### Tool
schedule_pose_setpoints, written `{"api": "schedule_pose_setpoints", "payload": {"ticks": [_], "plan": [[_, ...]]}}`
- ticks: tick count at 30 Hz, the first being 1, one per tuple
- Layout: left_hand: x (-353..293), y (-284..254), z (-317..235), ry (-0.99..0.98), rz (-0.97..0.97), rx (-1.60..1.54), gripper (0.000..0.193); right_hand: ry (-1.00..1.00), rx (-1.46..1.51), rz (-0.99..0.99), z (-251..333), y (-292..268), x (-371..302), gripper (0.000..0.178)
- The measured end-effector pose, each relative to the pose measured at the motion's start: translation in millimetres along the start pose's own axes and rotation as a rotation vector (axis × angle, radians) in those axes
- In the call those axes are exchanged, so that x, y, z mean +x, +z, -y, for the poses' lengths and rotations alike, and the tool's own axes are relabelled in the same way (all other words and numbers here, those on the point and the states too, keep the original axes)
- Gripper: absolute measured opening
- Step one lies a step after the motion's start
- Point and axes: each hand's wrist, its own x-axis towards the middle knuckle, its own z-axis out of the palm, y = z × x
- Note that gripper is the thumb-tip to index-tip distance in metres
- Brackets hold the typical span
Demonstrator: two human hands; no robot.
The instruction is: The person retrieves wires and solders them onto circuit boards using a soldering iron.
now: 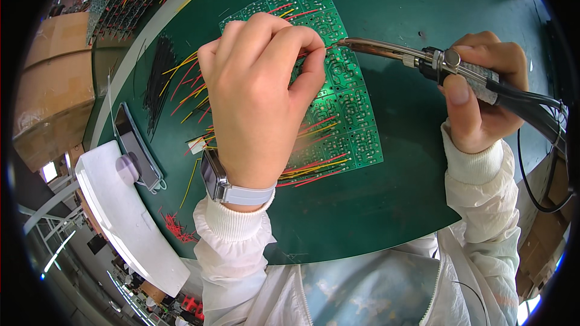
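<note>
A green panel of joined circuit boards [357, 111] lies on the table, with red and yellow wires [314, 169] standing out from it in rows. My left hand [257, 84] is over the panel, thumb and forefinger pinched together. A short bit of red wire [329, 47] shows just past those fingertips; the rest is hidden by the hand. My right hand [483, 93] grips a soldering iron [386, 52] by its handle. The iron's tip points left and meets the panel's right side, close to the left fingertips.
A bundle of black wires [158, 81] and a phone [138, 148] lie at the left, beside a white curved stand [130, 220]. Short red wire pieces [176, 227] sit near the front left. The iron's black cable [531, 196] loops down at the right.
</note>
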Motion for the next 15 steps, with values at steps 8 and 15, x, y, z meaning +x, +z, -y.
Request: {"api": "schedule_pose_setpoints", "payload": {"ticks": [8, 15], "plan": [[0.2, 0.5, -0.2, -0.001, -0.001, 0.0, 0.015, -0.006, -0.026, 0.021, 1.5, -1.1, 0.5, 0.032], [-0.4, -0.3, 0.8, 0.004, -0.001, 0.003, 0.016, 0.007, 0.008, -0.017, 1.6, 1.0, 0.0, 0.032]]}}
